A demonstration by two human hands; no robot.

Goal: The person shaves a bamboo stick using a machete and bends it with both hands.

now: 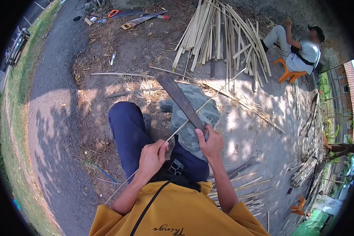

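My left hand (152,159) is closed on a thin bamboo strip (226,83), which runs slantwise from beside my left forearm up to the right. In my right hand (211,142) is the handle end of a large dark blade (179,98), its wide end pointing up and left. Blade and strip cross just above my right hand, over a grey-green patterned cloth (192,141) draped on my right leg. The fingers of my right hand wrap the blade's lower end.
Many split bamboo strips (208,37) lie beyond my knees. Saws (139,20) rest at the back left. A person (303,49) sits on an orange stool (288,72) at the right. More strips (249,188) lie by my right elbow, and another orange stool (298,206) stands lower right.
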